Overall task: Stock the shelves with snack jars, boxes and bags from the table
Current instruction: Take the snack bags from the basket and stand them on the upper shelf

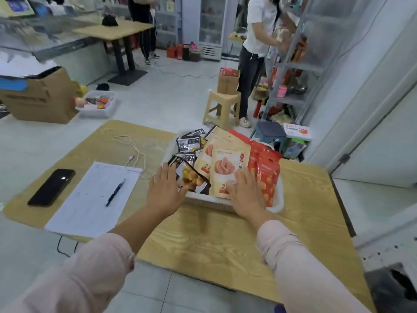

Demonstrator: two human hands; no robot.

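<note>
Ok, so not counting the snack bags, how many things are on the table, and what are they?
Phone: 1
Paper: 1
Pen: 1
White cable: 1
White tray: 1
Total: 5

Looks like a small shop, with metal shelves [300,67] stocked with packaged goods on the right, a glass-door fridge [211,26] at the back, an opened cardboard box [227,85] of stock, and a tray [278,203] of snack bags [225,168] on the counter [214,240].
</note>
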